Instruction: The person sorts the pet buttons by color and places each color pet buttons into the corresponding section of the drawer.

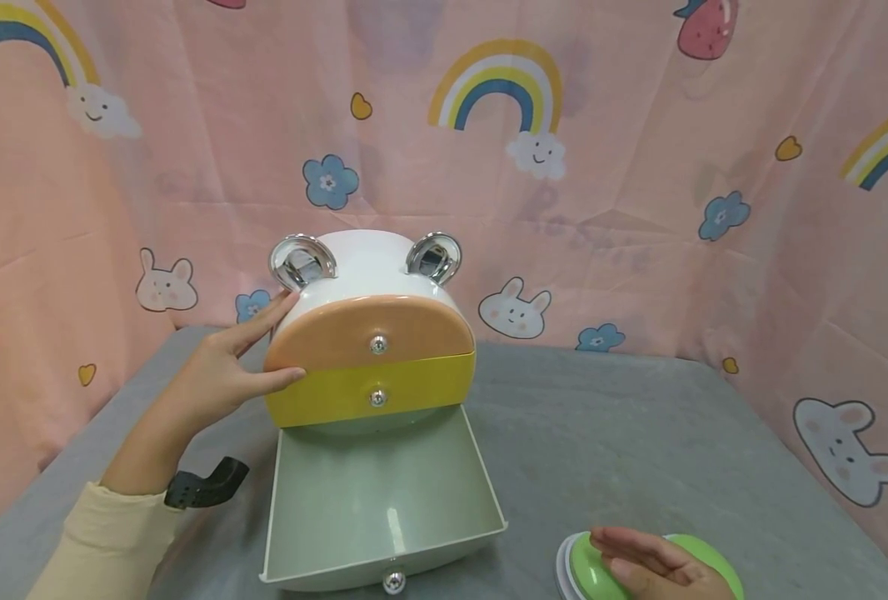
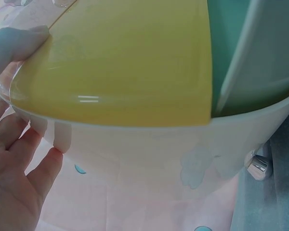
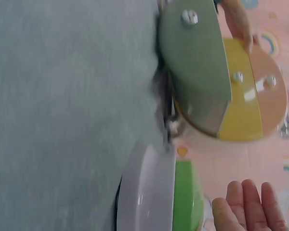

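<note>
A small drawer cabinet [image 1: 365,258] with a white body and shiny ears stands on the table. Its orange drawer [image 1: 324,333] and yellow drawer [image 1: 421,387] are closed, while the pale green bottom drawer [image 1: 369,483] is pulled out with nothing visible inside. My left hand [image 1: 215,379] rests against the cabinet's left side, fingers extended, thumb on the front by the orange and yellow drawers. Over a rounded green object with a white base [image 1: 585,567] is my right hand [image 1: 661,567], fingers straight and nothing in it. The hand hides part of that object.
Grey cloth covers the table [image 1: 601,442]. A pink printed curtain [image 1: 601,225] hangs behind it and along both sides. On my left wrist is a black strap [image 1: 207,483]. A round metal knob [image 1: 394,582] sticks out from the front of the pulled-out drawer.
</note>
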A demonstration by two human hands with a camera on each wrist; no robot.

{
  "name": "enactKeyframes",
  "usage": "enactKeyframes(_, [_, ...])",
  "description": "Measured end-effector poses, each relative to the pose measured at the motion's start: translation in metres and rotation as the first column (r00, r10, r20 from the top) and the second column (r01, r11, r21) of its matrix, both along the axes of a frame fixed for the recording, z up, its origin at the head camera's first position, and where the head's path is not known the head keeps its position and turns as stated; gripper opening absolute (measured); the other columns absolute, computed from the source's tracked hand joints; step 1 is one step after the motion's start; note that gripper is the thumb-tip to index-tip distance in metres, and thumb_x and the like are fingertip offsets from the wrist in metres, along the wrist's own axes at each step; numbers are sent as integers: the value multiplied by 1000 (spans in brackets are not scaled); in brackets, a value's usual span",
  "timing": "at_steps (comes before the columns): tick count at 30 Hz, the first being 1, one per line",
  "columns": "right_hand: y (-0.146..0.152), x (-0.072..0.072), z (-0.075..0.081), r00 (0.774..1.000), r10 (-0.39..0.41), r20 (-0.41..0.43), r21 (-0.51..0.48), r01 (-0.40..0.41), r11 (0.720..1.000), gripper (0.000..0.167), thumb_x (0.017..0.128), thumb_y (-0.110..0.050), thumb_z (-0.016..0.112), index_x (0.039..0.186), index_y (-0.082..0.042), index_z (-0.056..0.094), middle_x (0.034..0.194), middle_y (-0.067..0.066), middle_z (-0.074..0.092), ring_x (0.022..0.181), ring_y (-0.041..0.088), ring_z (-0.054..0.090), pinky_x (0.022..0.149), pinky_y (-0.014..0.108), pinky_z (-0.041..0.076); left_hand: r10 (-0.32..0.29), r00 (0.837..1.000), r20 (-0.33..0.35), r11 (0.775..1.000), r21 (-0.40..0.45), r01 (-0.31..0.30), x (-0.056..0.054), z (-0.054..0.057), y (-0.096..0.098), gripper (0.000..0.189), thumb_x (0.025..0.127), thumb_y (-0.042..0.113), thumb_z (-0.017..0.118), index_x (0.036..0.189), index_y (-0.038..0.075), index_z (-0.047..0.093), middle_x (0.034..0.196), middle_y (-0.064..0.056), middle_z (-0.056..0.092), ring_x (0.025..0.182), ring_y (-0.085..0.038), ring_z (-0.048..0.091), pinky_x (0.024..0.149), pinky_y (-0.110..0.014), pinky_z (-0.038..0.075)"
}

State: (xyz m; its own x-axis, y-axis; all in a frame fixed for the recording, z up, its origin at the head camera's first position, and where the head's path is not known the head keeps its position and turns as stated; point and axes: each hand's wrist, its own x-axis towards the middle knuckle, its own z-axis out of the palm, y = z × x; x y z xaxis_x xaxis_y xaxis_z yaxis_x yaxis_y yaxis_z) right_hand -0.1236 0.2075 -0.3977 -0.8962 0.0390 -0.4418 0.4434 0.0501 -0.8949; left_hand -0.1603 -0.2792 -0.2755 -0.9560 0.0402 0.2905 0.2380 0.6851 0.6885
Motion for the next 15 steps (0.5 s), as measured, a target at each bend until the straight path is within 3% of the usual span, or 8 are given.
enactKeyframes(3, [0, -3, 2, 999, -37, -15, 65, 38, 997, 63, 83, -25, 80, 137, -1, 57, 122, 7, 72, 107, 20, 71, 85, 40, 61, 4, 1000, 7, 1000, -9, -4, 0, 0, 0, 87, 85, 38, 79, 152, 51, 25, 165, 3, 25, 150, -41, 27, 107, -75, 32])
enactKeyframes(9, [5, -9, 4, 1000, 26, -3, 161, -25, 987, 75, 82, -34, 81, 142, -1, 52, 131, 13, 67, 114, 27, 67, 87, 43, 60, 8, 1000, 6, 1000, -11, -8, 1, -1, 0, 86, 85, 38, 78, 152, 50, 25, 165, 3, 25, 150, -41, 27, 106, -75, 33])
enactKeyframes(15, [12, -12, 3, 995, 96, -8, 196, -93, 976, 79, 86, -38, 76, 148, -2, 44, 144, 15, 57, 137, 43, 47, 97, 48, 54, 2, 1000, -17, 1000, -13, -3, 1, 0, 0, 85, 85, 36, 78, 152, 50, 27, 165, 2, 27, 149, -40, 29, 106, -74, 33])
